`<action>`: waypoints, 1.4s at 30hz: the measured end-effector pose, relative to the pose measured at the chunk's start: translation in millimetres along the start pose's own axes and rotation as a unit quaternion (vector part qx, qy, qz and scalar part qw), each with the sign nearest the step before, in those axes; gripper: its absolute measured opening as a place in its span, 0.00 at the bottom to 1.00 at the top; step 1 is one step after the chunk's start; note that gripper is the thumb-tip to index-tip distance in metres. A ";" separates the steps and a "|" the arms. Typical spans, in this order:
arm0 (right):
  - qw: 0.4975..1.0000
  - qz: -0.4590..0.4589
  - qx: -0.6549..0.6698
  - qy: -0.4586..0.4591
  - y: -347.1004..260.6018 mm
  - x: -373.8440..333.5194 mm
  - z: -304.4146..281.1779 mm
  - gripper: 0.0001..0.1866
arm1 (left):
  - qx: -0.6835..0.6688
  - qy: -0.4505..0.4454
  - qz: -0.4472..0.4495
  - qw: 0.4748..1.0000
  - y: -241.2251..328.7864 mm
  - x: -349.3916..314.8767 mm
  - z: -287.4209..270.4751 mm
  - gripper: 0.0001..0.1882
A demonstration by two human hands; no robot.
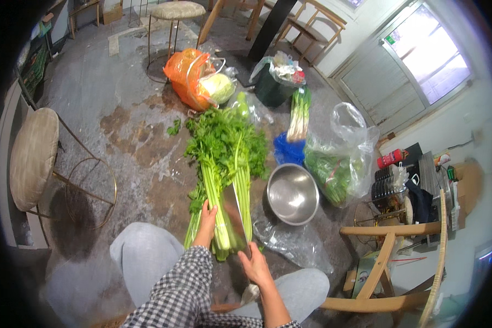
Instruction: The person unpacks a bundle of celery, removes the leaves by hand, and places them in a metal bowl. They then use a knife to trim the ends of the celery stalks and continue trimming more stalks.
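Note:
A large bunch of leafy celery [209, 158] lies before my knees, leaves pointing away from me and stalk bases toward me. My left hand [205, 223] is closed around stalks near the base, on the bunch's left side. With my right hand [253, 264] I hold a wide-bladed kitchen knife [235, 212]. Its handle is mostly hidden by my fingers. The blade points away from me, set in among the stalks right of my left hand; whether it cuts into them I cannot tell. To the right stands a steel bowl [315, 188], with nothing seen in it.
Beyond the celery are an orange bag [181, 74] with a cabbage [217, 88] and a filled dark bin [270, 90]. Scallions [298, 115], a blue bag [288, 149] and a clear bag of greens [333, 174] lie right. Stools [35, 158] and wooden chair parts [388, 257] flank me.

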State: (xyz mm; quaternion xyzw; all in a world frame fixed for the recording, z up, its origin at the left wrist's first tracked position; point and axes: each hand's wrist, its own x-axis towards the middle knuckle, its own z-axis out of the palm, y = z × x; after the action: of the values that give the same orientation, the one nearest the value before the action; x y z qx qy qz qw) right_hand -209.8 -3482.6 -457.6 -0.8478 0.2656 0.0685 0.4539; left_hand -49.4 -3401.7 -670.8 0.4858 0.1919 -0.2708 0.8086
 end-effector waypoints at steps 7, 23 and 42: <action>0.997 0.067 -0.032 -0.036 3.1 6.1 5.8 0.22 | 0.097 0.042 0.014 0.994 -18.5 10.7 -10.3 0.32; 1.000 0.021 0.017 -0.016 6.3 8.4 25.0 0.19 | 0.093 0.073 0.032 0.993 -9.9 2.5 -8.6 0.30; 0.967 0.086 0.238 0.024 11.6 6.7 17.4 0.20 | 0.013 0.108 -0.005 0.994 16.6 -5.6 -8.2 0.27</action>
State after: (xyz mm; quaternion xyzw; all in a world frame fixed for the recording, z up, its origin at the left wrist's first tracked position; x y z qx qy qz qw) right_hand -207.9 -3476.4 -478.5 -0.6909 0.3569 0.0215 0.6284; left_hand -43.7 -3386.7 -660.0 0.5215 0.2768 -0.2239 0.7755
